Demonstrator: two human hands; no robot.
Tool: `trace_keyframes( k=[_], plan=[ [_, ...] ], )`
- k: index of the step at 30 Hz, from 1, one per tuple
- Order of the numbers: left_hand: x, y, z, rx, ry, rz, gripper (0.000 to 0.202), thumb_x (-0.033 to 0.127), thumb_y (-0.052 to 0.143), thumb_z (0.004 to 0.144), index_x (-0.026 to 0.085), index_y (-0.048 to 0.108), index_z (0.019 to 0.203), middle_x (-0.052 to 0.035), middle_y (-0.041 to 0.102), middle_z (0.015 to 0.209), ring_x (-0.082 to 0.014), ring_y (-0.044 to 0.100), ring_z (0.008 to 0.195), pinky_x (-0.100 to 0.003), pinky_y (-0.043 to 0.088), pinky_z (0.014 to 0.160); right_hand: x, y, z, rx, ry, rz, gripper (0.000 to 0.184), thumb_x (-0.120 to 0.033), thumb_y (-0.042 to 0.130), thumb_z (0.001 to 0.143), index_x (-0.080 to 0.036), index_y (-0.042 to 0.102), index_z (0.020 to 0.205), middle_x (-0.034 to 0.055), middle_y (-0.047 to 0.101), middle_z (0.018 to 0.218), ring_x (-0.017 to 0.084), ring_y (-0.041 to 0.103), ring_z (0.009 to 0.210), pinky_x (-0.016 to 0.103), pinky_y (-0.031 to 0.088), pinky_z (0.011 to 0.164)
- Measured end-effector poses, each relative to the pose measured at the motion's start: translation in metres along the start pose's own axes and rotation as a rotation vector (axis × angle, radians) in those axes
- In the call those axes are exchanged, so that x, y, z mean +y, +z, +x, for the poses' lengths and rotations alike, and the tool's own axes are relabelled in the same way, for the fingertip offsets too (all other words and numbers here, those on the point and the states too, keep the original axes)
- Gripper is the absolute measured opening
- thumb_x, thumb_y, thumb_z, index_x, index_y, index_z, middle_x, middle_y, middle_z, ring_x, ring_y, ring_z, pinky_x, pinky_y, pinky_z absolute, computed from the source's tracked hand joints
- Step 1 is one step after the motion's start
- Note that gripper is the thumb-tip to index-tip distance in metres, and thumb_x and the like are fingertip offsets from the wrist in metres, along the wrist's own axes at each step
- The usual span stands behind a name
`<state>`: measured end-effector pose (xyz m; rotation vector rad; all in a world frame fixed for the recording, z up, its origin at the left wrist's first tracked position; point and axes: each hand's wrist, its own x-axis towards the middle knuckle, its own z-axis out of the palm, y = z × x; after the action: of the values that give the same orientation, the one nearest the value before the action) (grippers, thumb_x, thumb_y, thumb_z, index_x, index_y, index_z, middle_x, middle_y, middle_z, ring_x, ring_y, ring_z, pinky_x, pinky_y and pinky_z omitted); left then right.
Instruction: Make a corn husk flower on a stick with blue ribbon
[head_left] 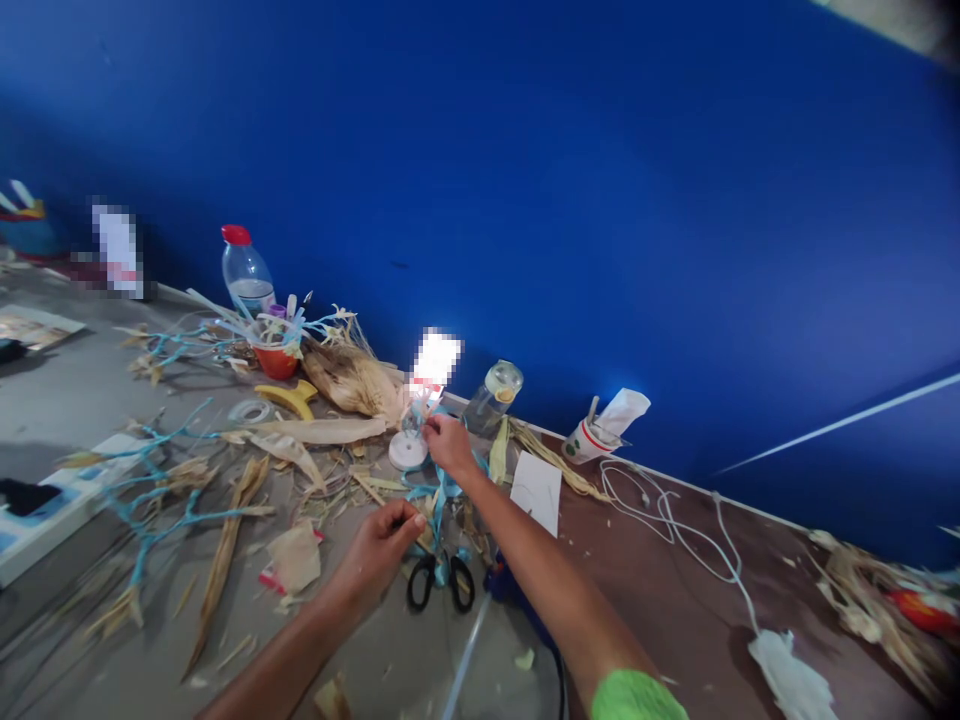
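My left hand (379, 553) is closed in a pinch on a light blue ribbon (442, 495) above the table. Farther out, my right hand (448, 443) is also closed on the same ribbon, next to a white ribbon spool (408, 451). The ribbon runs between the two hands. Black-handled scissors (440, 580) lie on the table just under my left hand's fingers. A dark blue tool (504, 585), partly hidden by my right forearm, lies beside the scissors.
Dried husks (352, 380) and blue-wrapped twigs (161, 500) litter the grey table. A red-capped bottle (246, 272), a red cup (276, 360), a glass jar (495, 395), a paper cup (592, 438), a white card (537, 490) and a white cable (697, 540) stand along the blue wall.
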<state>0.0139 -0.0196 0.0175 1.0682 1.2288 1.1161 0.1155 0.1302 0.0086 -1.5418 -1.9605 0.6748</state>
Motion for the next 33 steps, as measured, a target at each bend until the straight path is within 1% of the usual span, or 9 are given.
trace_keyframes(
  k=[3,7,11,15,20,24,26,28,33],
  plan=[
    [-0.003,0.001,0.000,0.010,-0.001,-0.002,0.045,0.059,0.059,0.061,0.017,0.045,0.051,0.0043,0.035,0.050,-0.0097,0.028,0.051,-0.024,0.025,0.049,0.001,0.002,-0.008,0.010,-0.029,-0.010,0.014,-0.020,0.052,0.079,-0.017,0.066,0.078,0.0044,0.067,0.076,0.016,0.057,0.072,0.025,0.038,0.068],
    [-0.004,0.001,0.001,0.002,0.001,-0.014,0.043,0.057,0.060,0.061,0.018,0.046,0.051,0.0046,0.033,0.049,-0.0097,0.028,0.051,-0.024,0.024,0.049,0.003,0.002,-0.018,0.007,-0.069,-0.006,0.015,-0.019,0.050,0.080,-0.017,0.065,0.082,0.0053,0.067,0.081,0.017,0.057,0.077,0.026,0.039,0.074],
    [-0.003,0.002,0.000,-0.004,0.002,-0.008,0.042,0.056,0.061,0.061,0.018,0.047,0.052,0.0042,0.035,0.050,-0.0098,0.029,0.051,-0.024,0.023,0.049,0.005,0.000,-0.024,-0.006,-0.092,0.020,0.017,-0.018,0.049,0.080,-0.016,0.066,0.082,0.0047,0.067,0.082,0.017,0.057,0.079,0.025,0.039,0.075],
    [-0.002,0.002,-0.001,0.004,0.008,0.000,0.043,0.057,0.061,0.062,0.018,0.046,0.052,0.0042,0.035,0.050,-0.0096,0.029,0.051,-0.024,0.024,0.048,0.004,-0.005,-0.024,-0.021,-0.080,0.061,0.017,-0.016,0.051,0.077,-0.018,0.068,0.080,0.0024,0.067,0.076,0.016,0.059,0.075,0.024,0.041,0.072],
    [-0.004,0.000,-0.001,-0.007,0.014,0.022,0.043,0.056,0.061,0.062,0.018,0.046,0.052,0.0043,0.034,0.050,-0.0096,0.028,0.051,-0.024,0.024,0.048,0.002,-0.015,-0.021,-0.010,-0.069,0.102,0.023,-0.013,0.051,0.077,-0.017,0.069,0.090,0.0018,0.068,0.072,0.015,0.061,0.072,0.025,0.044,0.072],
    [-0.006,-0.001,-0.001,-0.010,0.029,0.048,0.042,0.056,0.060,0.065,0.016,0.050,0.055,0.0035,0.037,0.052,-0.0101,0.031,0.052,-0.024,0.026,0.050,0.000,-0.032,-0.026,0.063,-0.081,0.103,0.026,-0.015,0.048,0.080,-0.017,0.068,0.097,0.0050,0.068,0.087,0.017,0.061,0.083,0.027,0.044,0.080],
    [-0.005,-0.001,-0.002,-0.002,0.037,0.050,0.041,0.055,0.059,0.067,0.016,0.051,0.056,0.0034,0.038,0.053,-0.0103,0.032,0.053,-0.024,0.026,0.050,-0.001,-0.044,-0.034,0.112,-0.103,0.099,0.026,-0.014,0.047,0.080,-0.017,0.067,0.097,0.0063,0.066,0.096,0.017,0.060,0.090,0.028,0.043,0.085],
    [-0.004,-0.001,-0.003,0.019,0.037,0.042,0.040,0.054,0.059,0.068,0.016,0.050,0.057,0.0041,0.036,0.052,-0.0098,0.031,0.051,-0.024,0.025,0.049,-0.004,-0.054,-0.046,0.135,-0.138,0.101,0.024,-0.015,0.048,0.080,-0.017,0.068,0.094,0.0066,0.066,0.096,0.016,0.060,0.090,0.027,0.043,0.085],
    [-0.007,-0.002,-0.001,0.021,0.066,0.049,0.040,0.055,0.059,0.068,0.017,0.050,0.057,0.0045,0.037,0.050,-0.0092,0.029,0.049,-0.023,0.022,0.045,-0.011,-0.066,-0.086,0.055,-0.169,0.129,0.018,-0.019,0.051,0.080,-0.018,0.068,0.087,0.0038,0.066,0.086,0.015,0.060,0.079,0.026,0.046,0.076]
  ],
)
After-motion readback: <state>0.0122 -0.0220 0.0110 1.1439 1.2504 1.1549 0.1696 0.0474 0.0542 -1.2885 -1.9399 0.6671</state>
